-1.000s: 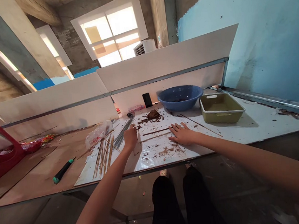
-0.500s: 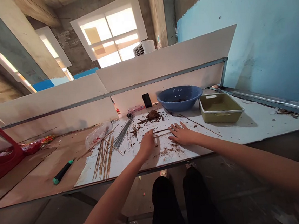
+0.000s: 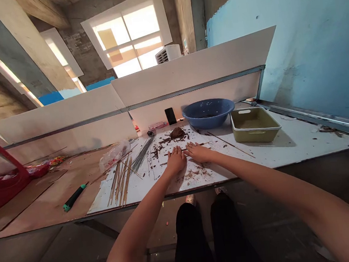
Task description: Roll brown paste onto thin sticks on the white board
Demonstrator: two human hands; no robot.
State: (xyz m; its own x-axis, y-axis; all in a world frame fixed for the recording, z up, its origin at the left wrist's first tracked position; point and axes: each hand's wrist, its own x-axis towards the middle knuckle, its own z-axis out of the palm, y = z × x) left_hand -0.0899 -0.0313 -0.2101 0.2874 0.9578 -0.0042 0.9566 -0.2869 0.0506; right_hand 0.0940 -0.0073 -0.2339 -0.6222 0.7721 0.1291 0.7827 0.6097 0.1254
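Observation:
My left hand (image 3: 176, 159) and my right hand (image 3: 197, 151) lie side by side, palms down, on the white board (image 3: 143, 187). Both press on a thin brown-coated stick (image 3: 205, 143) that runs under the fingers. The fingers of both hands are stretched out flat. A lump of brown paste (image 3: 177, 132) sits just beyond the hands, with crumbs scattered around. Left of my left hand lie a fan of thin grey sticks (image 3: 142, 152) and a bundle of bamboo sticks (image 3: 119, 181).
A blue basin (image 3: 208, 113) and an olive-green tray (image 3: 254, 124) stand at the back right. A black phone (image 3: 170, 115) leans on the white partition. A clear plastic bag (image 3: 113, 155), a green-handled cutter (image 3: 74, 198) and a red stool (image 3: 0, 176) are to the left.
My left hand has moved right from the grey sticks to the stick beside my right hand. My right hand has shifted slightly left and farther from me.

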